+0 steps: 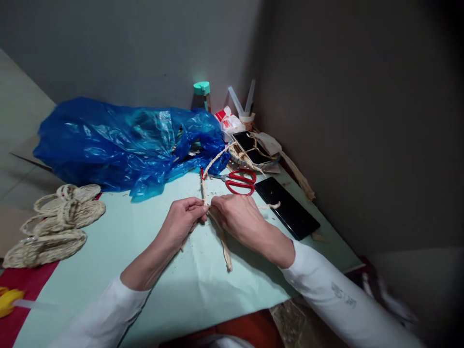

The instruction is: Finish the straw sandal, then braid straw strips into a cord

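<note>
My left hand [186, 215] and my right hand [237, 212] meet over the middle of the table, both closed in a pinch. Between their fingertips is a pale dried plant-fibre strip [204, 189] that runs up and away towards the blue bag. One loose tail [225, 249] hangs down between my hands onto the table. Another pale end [270, 206] sticks out on the far side of my right hand. The exact crossing point of the strips is hidden by my fingers. Just beyond my right hand lie red-handled scissors [241, 182].
A blue plastic bag [119, 140] fills the back left. Woven straw slippers [45, 246] lie at the left edge. A black phone [288, 208] rests at right; behind it stands a basket [270, 164] with fibre strips. A green-lidded bottle [201, 96] stands by the wall.
</note>
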